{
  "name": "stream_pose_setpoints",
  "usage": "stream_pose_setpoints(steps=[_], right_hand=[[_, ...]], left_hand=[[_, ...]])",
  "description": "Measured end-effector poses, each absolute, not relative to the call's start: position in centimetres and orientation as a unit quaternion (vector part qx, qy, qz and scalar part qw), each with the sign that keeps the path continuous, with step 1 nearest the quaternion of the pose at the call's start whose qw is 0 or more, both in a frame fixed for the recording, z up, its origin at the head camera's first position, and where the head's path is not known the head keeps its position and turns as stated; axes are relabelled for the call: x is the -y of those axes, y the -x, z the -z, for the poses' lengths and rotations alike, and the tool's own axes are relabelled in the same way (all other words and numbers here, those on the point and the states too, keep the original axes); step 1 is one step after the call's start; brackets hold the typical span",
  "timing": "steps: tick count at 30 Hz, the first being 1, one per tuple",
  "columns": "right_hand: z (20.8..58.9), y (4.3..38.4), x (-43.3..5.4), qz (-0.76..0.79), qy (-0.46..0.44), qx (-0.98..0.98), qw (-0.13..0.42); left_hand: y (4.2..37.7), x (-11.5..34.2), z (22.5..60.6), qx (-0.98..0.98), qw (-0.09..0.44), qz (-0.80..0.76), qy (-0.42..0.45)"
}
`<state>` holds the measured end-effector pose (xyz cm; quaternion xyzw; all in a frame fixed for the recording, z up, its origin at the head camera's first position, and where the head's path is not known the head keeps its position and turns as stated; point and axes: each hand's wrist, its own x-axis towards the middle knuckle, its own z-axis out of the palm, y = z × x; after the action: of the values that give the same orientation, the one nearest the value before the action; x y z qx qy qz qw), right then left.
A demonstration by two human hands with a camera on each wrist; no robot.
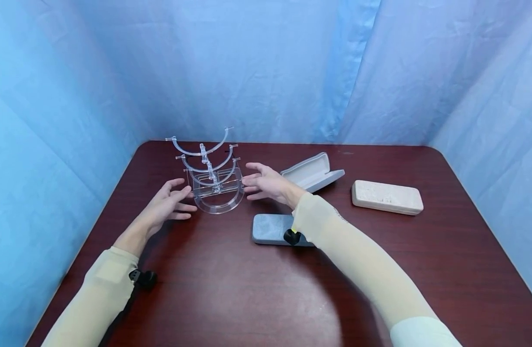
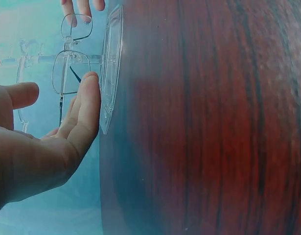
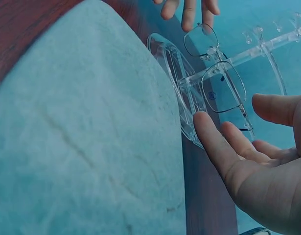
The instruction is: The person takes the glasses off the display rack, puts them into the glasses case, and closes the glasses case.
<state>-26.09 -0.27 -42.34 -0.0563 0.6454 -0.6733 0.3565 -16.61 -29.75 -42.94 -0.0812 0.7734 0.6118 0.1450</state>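
A clear plastic glasses stand [image 1: 211, 172] with stacked curved arms stands on the table toward the back left. In the left wrist view, thin-rimmed eyeglasses [image 2: 72, 72] sit on its lowest arm; the right wrist view shows the same eyeglasses [image 3: 223, 87] there. My left hand [image 1: 168, 203] is at the stand's left side, fingers spread and loosely bent. On the opposite side is my right hand [image 1: 267, 183], fingers extended toward the stand. Nothing is gripped in either hand. Both palms face the stand, with fingertips near the ends of the eyeglasses.
Behind my right wrist lies an open grey glasses case [image 1: 312, 177]. A closed blue-grey case [image 1: 270, 229] is partly hidden under my right forearm. Farther right rests a closed beige case [image 1: 387, 196]. Blue curtains [image 1: 257, 72] surround the dark wooden table [image 1: 231, 289].
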Motion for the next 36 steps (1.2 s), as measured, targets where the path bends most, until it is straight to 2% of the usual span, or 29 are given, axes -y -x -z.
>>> stream_pose_setpoints(steps=[28, 36], right_hand=[[42.5, 26.0, 1.4, 0.675, 0.06, -0.64, 0.362], [42.3, 25.5, 1.5, 0.672, 0.076, -0.649, 0.347]], left_hand=[[16.8, 29.7, 43.3, -0.765, 0.158, -0.619, 0.077], [16.4, 29.5, 42.8, -0.748, 0.159, -0.641, 0.072]])
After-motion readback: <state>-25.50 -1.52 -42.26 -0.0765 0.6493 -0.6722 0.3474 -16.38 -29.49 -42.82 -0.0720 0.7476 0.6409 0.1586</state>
